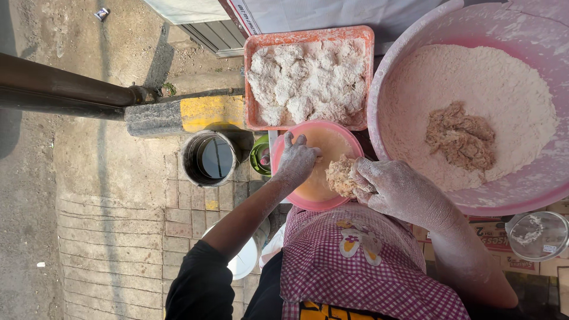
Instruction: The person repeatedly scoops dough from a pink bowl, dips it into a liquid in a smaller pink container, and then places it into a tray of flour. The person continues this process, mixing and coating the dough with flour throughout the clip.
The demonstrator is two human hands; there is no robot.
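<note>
Floury right hand (398,191) grasps battered chicken piece (342,176) — left hand (296,160) released, over pink bowl (284,145).

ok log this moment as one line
left hand dips in batter bowl | right hand holds floured piece over it | flour basin right | coated-pieces tray behind

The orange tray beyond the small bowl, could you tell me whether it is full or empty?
Full. The orange tray is packed edge to edge with flour-coated pieces, with none of its floor showing.
</note>
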